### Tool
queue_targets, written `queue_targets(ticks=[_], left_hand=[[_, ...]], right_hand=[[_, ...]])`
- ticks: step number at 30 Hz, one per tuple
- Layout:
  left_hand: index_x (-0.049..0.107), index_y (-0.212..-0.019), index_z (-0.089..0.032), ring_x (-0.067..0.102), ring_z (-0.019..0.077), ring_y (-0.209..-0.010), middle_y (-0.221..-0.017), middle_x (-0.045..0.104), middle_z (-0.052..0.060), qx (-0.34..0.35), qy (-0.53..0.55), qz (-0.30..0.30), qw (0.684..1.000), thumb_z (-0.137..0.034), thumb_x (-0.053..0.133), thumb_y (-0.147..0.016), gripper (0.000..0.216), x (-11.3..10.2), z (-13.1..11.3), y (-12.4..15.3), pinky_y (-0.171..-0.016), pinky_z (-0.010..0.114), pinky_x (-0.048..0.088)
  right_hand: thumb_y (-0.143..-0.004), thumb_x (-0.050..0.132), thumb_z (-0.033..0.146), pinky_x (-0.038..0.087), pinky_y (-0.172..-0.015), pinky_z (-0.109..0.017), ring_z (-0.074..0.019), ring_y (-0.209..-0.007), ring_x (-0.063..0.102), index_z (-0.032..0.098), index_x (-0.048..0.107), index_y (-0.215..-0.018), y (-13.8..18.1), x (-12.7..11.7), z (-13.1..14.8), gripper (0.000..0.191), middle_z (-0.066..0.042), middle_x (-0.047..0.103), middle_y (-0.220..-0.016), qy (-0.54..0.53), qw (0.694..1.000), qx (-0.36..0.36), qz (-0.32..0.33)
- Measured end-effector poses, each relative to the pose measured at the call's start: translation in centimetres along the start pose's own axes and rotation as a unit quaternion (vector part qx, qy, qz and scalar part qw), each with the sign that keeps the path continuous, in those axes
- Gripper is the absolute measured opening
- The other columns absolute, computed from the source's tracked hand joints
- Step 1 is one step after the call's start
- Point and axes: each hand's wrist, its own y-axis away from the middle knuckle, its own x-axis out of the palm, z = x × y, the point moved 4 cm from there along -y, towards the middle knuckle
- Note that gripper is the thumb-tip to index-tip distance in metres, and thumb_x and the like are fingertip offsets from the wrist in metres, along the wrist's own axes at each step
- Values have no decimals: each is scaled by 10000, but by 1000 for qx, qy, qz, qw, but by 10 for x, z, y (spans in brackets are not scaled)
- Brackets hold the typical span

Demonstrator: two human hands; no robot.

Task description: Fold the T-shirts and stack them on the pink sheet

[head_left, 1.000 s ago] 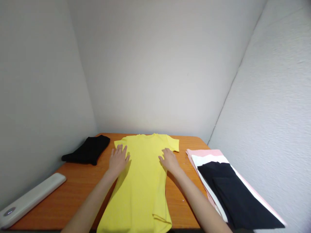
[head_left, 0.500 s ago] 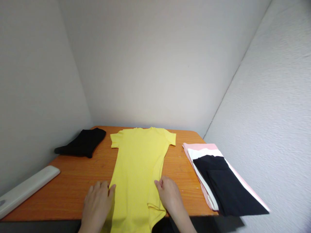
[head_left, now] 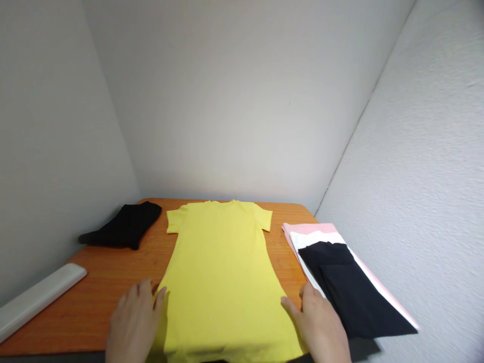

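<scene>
A yellow T-shirt (head_left: 223, 272) lies spread on the wooden table, its neck toward the back wall and its hem at the front edge. At its lower left side, my left hand (head_left: 132, 322) holds the shirt's edge, thumb on top of the fabric. On the opposite side my right hand (head_left: 323, 322) grips the lower right edge in the same way, close to the folded dark clothing. Fingertips under the cloth are hidden on both hands. The short sleeves lie out to the sides, and the body looks mostly smooth.
Folded black cloth (head_left: 126, 227) rests at the back left of the wooden table (head_left: 102, 292). A long white object (head_left: 41, 300) lies along the left edge. At right, a folded black garment (head_left: 363, 297) tops white and pink cloth (head_left: 312, 228). Walls (head_left: 212, 101) close in behind and beside.
My right hand has moved right, drawing the shirt's lower right side outward, and the folded-over corner there is now flat. My left hand has shifted slightly left and nearer. The shirt's lower part is wider.
</scene>
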Motion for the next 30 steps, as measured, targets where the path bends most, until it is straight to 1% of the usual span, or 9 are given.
queue_targets(ticks=[3, 7, 11, 18, 22, 25, 27, 28, 30], left_hand=[[551, -1243, -72, 544, 319, -1208, -1284, 596, 202, 78, 20, -33, 996, -415, 249, -945, 545, 6, -25, -10, -1045, 440, 390], [472, -1406, -111, 280, 305, -1437, -1531, 364, 144, 116, 47, 28, 992, -480, 333, -922, 624, 34, -46, -12, -1154, 483, 261], [368, -1480, -138, 180, 302, -1465, -1575, 220, 110, 93, 11, 60, 994, -558, 363, -892, 722, 48, -46, -6, -1175, 512, 183], [305, -1504, -157, 148, 271, -1474, -1586, 165, 90, 84, -16, 66, 994, -548, 334, -913, 709, 44, -48, -8, -1185, 484, 155], [312, -1503, -154, 168, 278, -1470, -1587, 178, 100, 81, -12, 70, 994, -539, 334, -919, 700, 40, -48, -9, -1185, 484, 157], [409, -1459, -127, 215, 343, -1450, -1551, 286, 164, 72, -11, 45, 996, -477, 384, -915, 647, 34, -50, -5, -1164, 569, 165], [494, -1408, -145, 264, 382, -1426, -1513, 366, 180, 120, 1, -13, 993, -436, 412, -913, 579, 32, -67, 7, -1140, 618, 197], [521, -1387, -173, 300, 376, -1414, -1501, 396, 166, 179, 17, -53, 982, -435, 423, -915, 549, 33, -84, 17, -1133, 606, 241], [527, -1370, -235, 384, 317, -1384, -1486, 439, 119, 334, 73, -146, 928, -466, 441, -918, 514, 43, -132, 47, -1113, 508, 354]], right_hand=[[-951, 411, 518, 432, -934, -462, -367, -1137, 562, 138, 598, -1160, -7, -3, 32, 473, -203, 631, -1175, -2, 996, -76, -49], [-965, 365, 557, 236, -1153, -482, -317, -1448, 167, 158, 416, -1457, -10, 28, 72, 636, -94, 282, -1552, -58, 982, -181, 9], [-931, 365, 652, 118, -1178, -527, -323, -1458, 57, 182, 321, -1508, -6, 58, 78, 746, -69, 119, -1583, -49, 982, -177, 32], [-950, 269, 658, 99, -1182, -521, -299, -1463, 22, 193, 269, -1523, -2, 58, 76, 738, -45, 84, -1586, -36, 983, -179, -3], [-947, 263, 668, 91, -1183, -520, -295, -1462, 14, 203, 267, -1524, 1, 61, 73, 741, -35, 72, -1587, -37, 985, -166, 9], [-921, 311, 703, 142, -1182, -495, -305, -1460, 31, 163, 271, -1522, -2, 58, 64, 808, -68, 97, -1584, -52, 980, -183, 64], [-894, 369, 723, 186, -1175, -470, -317, -1457, 71, 129, 282, -1516, -15, 43, 58, 864, -105, 139, -1581, -61, 974, -202, 78], [-884, 400, 722, 190, -1173, -466, -325, -1455, 97, 117, 295, -1512, -28, 30, 56, 877, -122, 167, -1577, -61, 973, -212, 63], [-884, 454, 683, 175, -1172, -469, -337, -1442, 175, 102, 343, -1491, -66, -1, 56, 847, -151, 247, -1556, -54, 971, -234, 4]])
